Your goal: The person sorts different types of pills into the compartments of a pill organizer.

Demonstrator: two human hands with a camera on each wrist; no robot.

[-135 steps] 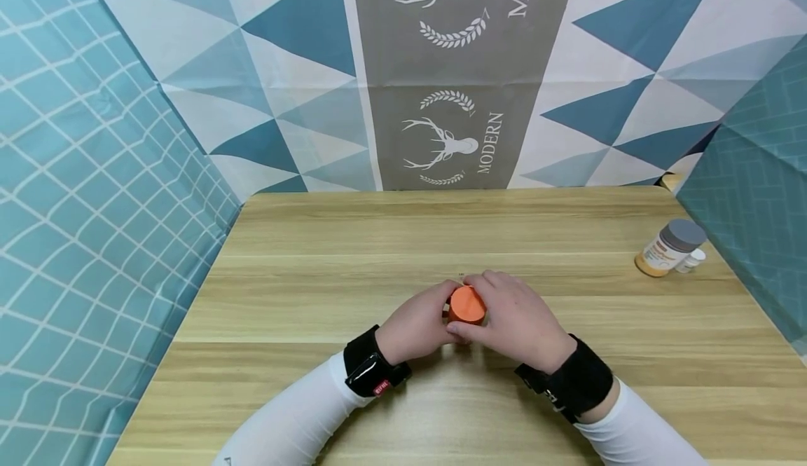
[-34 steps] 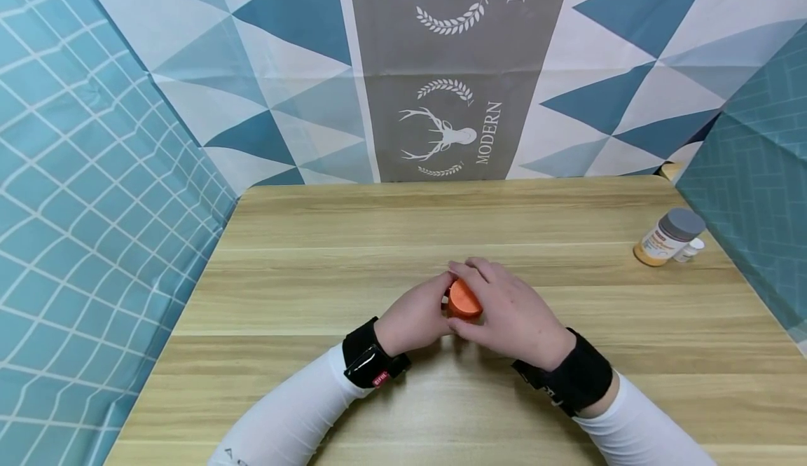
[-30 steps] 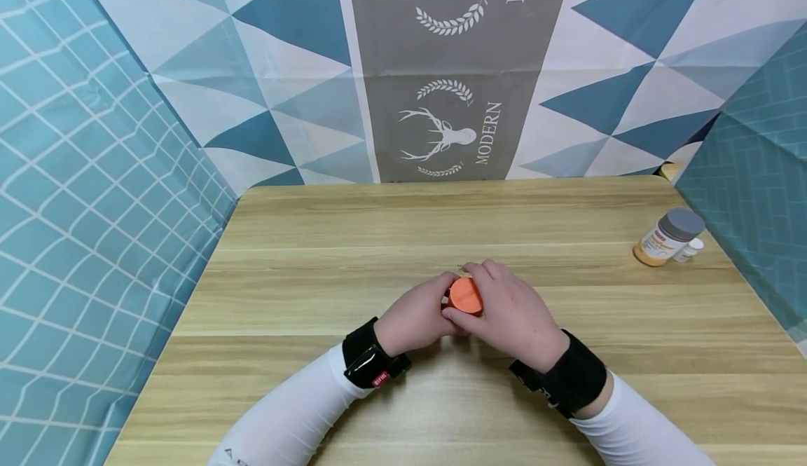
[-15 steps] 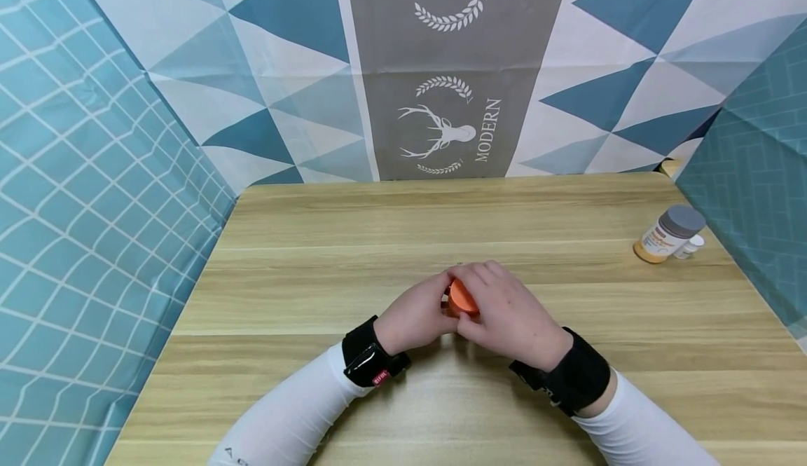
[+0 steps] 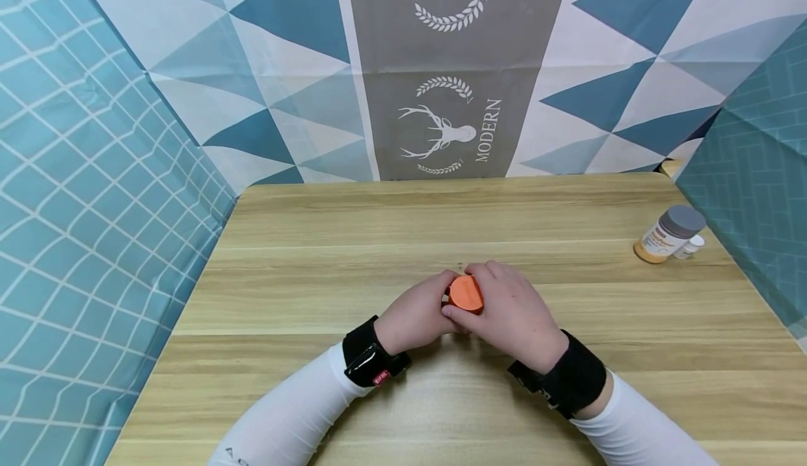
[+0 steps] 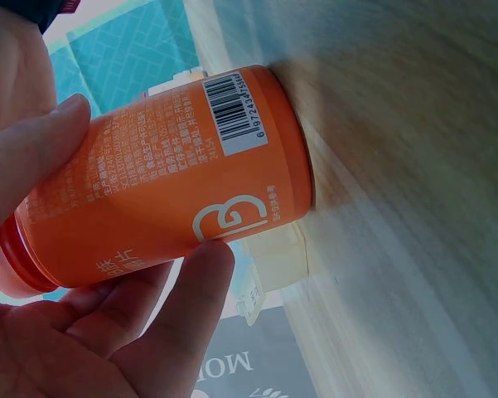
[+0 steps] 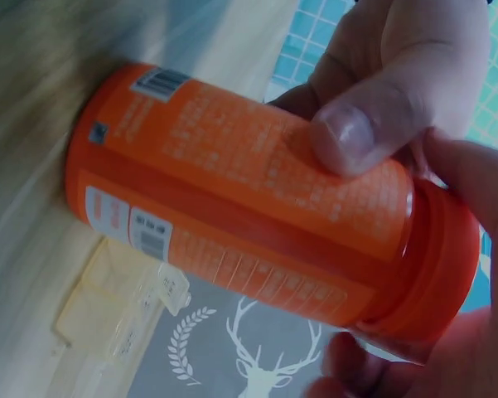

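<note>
An orange bottle with an orange screw cap [image 5: 466,293] stands near the middle of the table, between both hands. The left hand [image 5: 416,315] grips the printed body of the bottle [image 6: 166,182], thumb on one side and fingers on the other. Around the cap are the thumb and fingers of the right hand [image 5: 513,312]; in the right wrist view they hold the rim of the cap [image 7: 447,274]. The cap sits on the bottle's neck. The bottle's base meets the wood in both wrist views, while the hands hide most of the body from the head view.
A translucent yellowish box with small lids [image 7: 108,298] lies on the table just beyond the bottle, mostly hidden in the head view. A grey-lidded jar [image 5: 670,233] and a small white bottle [image 5: 690,247] stand at the table's right edge. Patterned cloths surround the wooden table [image 5: 315,242].
The right hand has twisted back and forth on the cap. Half a second ago its fingers reached further over the top; now they are drawn back. The left hand keeps its grip.
</note>
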